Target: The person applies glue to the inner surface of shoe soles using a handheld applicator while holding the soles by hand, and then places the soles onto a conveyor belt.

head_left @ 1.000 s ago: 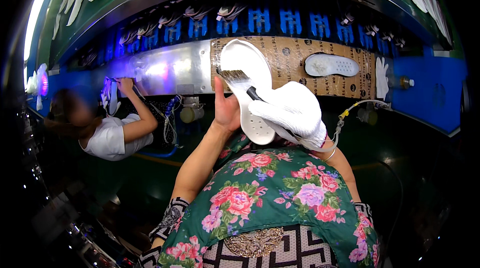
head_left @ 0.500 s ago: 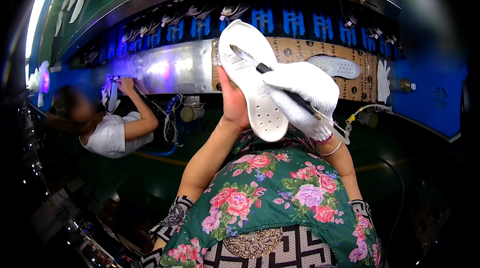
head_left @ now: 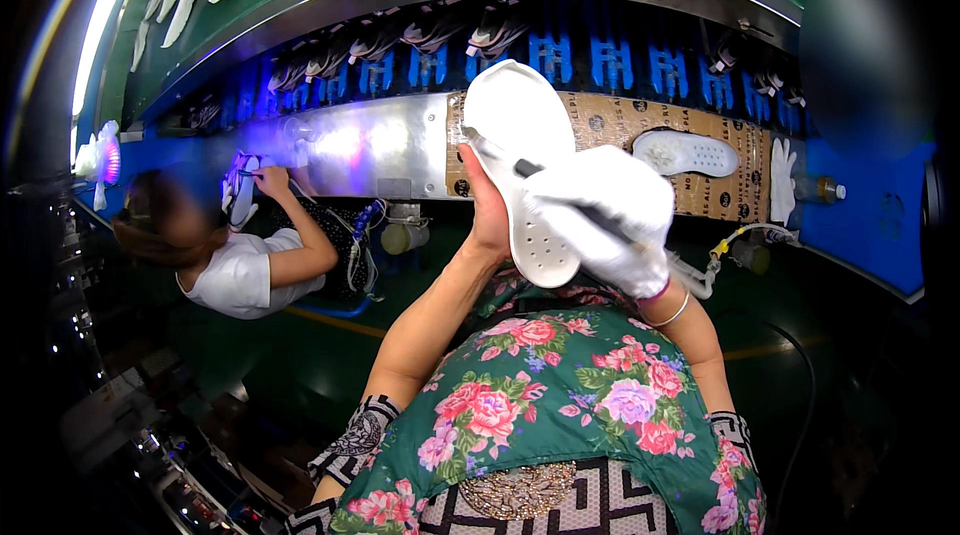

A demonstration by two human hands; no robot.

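My bare left hand (head_left: 488,213) grips a white shoe sole (head_left: 520,105) by its left edge, holding it up in front of me. Its forefoot points away, and small holes dot the heel end. In a white knitted glove, my right hand (head_left: 605,220) is closed around a dark-handled brush (head_left: 490,147). The bristles lie at the sole's left edge, just above my left fingers. A pale tube (head_left: 692,275) shows beside my right wrist. Motion blurs the glove and the brush handle.
Another sole (head_left: 685,152) lies on the cardboard-covered bench (head_left: 605,115), near a white glove (head_left: 782,180). Shoe uppers (head_left: 430,35) and blue holders (head_left: 550,57) line the back. At left a co-worker (head_left: 240,270) handles a shoe part by a metal plate (head_left: 375,140).
The brush tip has shifted from the middle of the forefoot to the sole's left edge. The whole view has shifted slightly, and the sole appears a little more upright.
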